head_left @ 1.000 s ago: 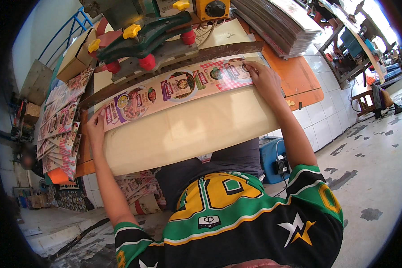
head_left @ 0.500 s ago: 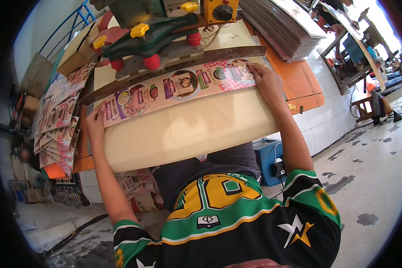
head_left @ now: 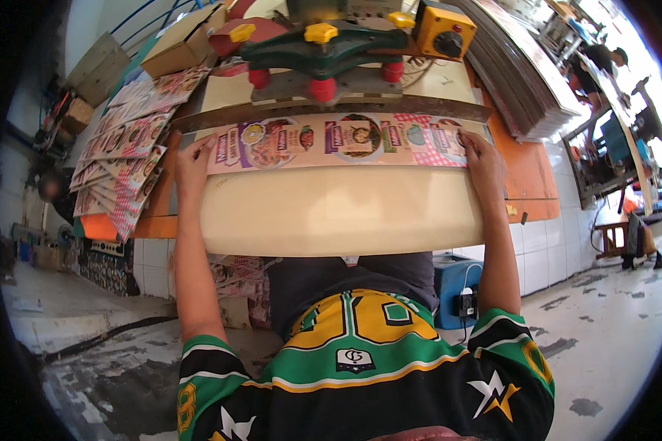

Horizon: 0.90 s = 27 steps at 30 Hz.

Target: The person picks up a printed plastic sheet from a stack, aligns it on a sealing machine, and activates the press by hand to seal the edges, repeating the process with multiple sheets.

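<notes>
Left hand (head_left: 194,156): clamped on the left end of the printed strip, with thumb and fingers pinched together at the edge.
Right hand (head_left: 482,154): clamped likewise on the right end, level with the left.
Printed strip (head_left: 312,151): stretched between both hands, food pictures up, just in front of the metal bar (head_left: 449,110); gripped at its two ends, a hold that would draw a long limp piece flat and square to the bar.
Cream sheet (head_left: 346,213): spread nearer the body than the hands, between the forearms, curving over the front of the orange worktop (head_left: 529,209); by my reading, placed to lie in line with the strip.
Green clamp (head_left: 324,53): beyond both hands, with yellow knobs and red feet.
Printed stack (head_left: 129,140): left of the left hand, fanned in a leaning heap, probably within easy reach by design.
Grey boards (head_left: 526,73): piled beyond the right hand.
Cardboard box (head_left: 184,44): beyond the left hand, behind the stack; perhaps open on top, with contents too poorly seen to tell.
Blue case (head_left: 452,283): below the right hand, under the worktop, with a black adaptor (head_left: 465,303) against its side; inside not shown.
</notes>
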Motion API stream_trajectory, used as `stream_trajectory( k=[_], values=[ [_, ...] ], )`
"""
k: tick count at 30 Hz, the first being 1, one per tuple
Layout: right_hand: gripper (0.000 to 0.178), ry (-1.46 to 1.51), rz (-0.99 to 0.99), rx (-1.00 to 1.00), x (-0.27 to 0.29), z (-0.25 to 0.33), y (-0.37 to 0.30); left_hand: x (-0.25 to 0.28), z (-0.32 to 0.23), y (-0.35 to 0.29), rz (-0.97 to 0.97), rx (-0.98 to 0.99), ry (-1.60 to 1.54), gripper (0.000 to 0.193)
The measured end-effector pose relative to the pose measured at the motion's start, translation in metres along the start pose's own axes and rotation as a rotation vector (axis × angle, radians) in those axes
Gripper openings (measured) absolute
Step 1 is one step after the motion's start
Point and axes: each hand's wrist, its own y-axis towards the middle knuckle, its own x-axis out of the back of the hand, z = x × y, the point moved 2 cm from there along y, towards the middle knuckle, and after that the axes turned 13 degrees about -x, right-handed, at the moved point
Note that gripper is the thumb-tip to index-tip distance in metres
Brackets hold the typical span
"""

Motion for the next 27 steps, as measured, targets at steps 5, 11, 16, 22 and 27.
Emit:
stream_trajectory(
  k=[5, 11, 16, 22, 27],
  values=[
    [0.030, 0.005, 0.040, -0.015, 0.000, 0.004, 0.000, 0.004, 0.000, -0.003, -0.001, 0.094, -0.057, 0.033],
    [0.030, 0.031, 0.010, 0.037, -0.008, -0.009, 0.006, 0.001, -0.002, -0.003, -0.006, 0.101, -0.080, 0.029],
    [0.030, 0.015, 0.014, 0.014, -0.002, 0.002, 0.001, 0.001, 0.007, -0.005, -0.029, 0.086, -0.019, 0.025],
    [0.030, 0.001, 0.015, 0.014, -0.004, 0.001, 0.000, 0.007, -0.005, -0.006, -0.023, 0.086, 0.038, 0.025],
    [0.031, 0.041, -0.006, 0.019, -0.003, -0.016, 0.005, 0.000, -0.022, 0.007, 0.014, -0.008, 0.125, 0.028]
  ],
)
